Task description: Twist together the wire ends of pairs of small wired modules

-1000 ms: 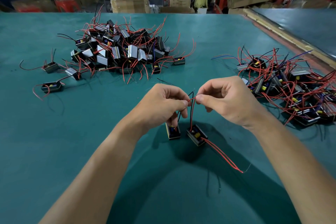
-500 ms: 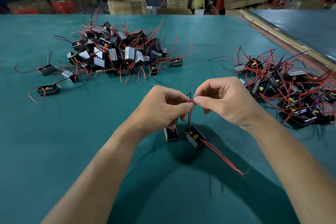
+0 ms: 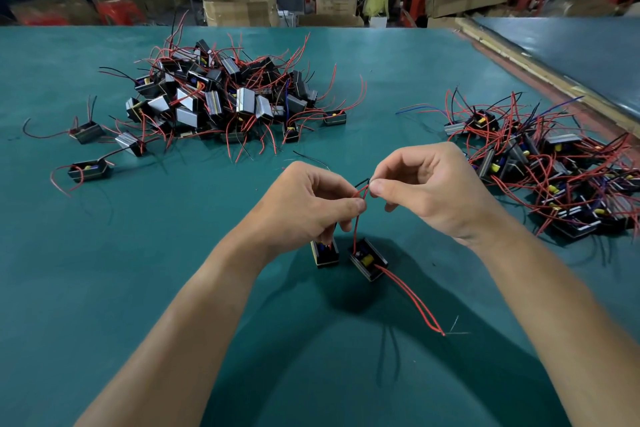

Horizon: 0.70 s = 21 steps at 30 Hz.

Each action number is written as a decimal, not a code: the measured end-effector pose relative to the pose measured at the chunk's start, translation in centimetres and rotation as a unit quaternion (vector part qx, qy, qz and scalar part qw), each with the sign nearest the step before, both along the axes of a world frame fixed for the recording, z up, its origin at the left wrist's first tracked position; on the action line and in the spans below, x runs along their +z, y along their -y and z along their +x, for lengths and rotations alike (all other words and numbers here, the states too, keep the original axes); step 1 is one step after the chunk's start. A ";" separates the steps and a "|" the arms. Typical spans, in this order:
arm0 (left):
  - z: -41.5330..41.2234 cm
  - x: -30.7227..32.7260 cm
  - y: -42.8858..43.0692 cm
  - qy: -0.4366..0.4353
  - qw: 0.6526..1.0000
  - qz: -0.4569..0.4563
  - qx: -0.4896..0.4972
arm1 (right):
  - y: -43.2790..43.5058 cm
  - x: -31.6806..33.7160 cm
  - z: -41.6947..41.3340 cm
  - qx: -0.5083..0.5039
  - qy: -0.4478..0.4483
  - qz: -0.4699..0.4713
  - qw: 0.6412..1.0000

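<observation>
Head view: at the centre of a green desk (image 3: 104, 288), a left hand (image 3: 311, 204) and a right hand (image 3: 433, 191) meet. The thumb and forefinger of each pinch the wire ends (image 3: 362, 188), and the other fingers are curled. Thin red and black leads rise to that pinch from two small black box-shaped modules just below the hands. The left module (image 3: 325, 255) is partly hidden by the left hand. The right module (image 3: 367, 258) lies open side up, showing a yellow part, with its long axis running 11 to 5 o'clock. A red pair (image 3: 412, 298) trails from it toward 5 o'clock. A heap (image 3: 221, 97) of modules, some with shiny metal faces, sits at 11 o'clock. A tangled pile (image 3: 547, 166) sits at 3 o'clock. Cardboard boxes (image 3: 239, 9) stand beyond the desk at 12 o'clock.
</observation>
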<state>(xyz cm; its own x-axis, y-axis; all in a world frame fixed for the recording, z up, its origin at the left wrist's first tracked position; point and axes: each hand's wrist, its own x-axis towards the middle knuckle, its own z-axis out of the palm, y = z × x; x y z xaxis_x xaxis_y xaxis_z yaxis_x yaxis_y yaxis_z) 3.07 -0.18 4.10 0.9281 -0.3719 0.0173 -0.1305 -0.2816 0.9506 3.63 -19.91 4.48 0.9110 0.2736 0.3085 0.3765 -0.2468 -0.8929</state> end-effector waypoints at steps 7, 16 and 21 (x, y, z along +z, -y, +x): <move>-0.1 -0.1 0.2 0.011 1.000 -0.003 0.012 | -0.1 -0.2 0.1 -0.019 0.056 -0.061 0.996; -0.1 0.0 0.3 0.011 1.000 -0.008 0.024 | -0.3 -0.2 0.1 -0.025 0.056 -0.064 0.996; -0.2 0.1 0.4 -0.004 1.000 -0.005 0.026 | -0.1 -0.4 0.1 -0.029 0.071 -0.074 0.994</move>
<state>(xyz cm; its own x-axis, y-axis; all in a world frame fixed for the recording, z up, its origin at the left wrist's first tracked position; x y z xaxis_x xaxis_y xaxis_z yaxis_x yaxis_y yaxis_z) 2.84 -0.59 4.20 0.9463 -0.3229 0.0136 -0.1084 -0.2776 0.9546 3.72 -19.77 4.07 0.8763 0.2741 0.3962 0.4783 -0.3966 -0.7835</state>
